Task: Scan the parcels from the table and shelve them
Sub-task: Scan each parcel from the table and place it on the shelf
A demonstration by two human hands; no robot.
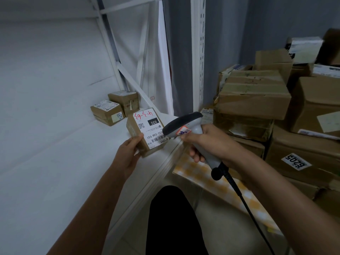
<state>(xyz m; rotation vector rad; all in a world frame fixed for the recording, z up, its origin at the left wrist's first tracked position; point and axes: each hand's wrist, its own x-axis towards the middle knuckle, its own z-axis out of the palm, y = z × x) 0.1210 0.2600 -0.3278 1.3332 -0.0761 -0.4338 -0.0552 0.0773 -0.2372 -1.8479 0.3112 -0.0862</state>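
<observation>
My left hand (128,151) grips a small cardboard parcel (147,129) over the front edge of the white shelf (64,162). Its white label faces up, with red handwriting and a barcode. My right hand (207,142) holds a grey barcode scanner (184,124) by the handle. The scanner's dark head points left at the parcel's label, almost touching it. A black cable (244,201) trails down from the handle.
Two small cardboard parcels (116,109) sit at the back of the shelf. A white perforated upright (198,52) stands at the shelf's right end. Stacked cardboard boxes (276,107) fill a table with a yellow checked cloth (211,177) on the right. My dark-clad leg (174,221) is below.
</observation>
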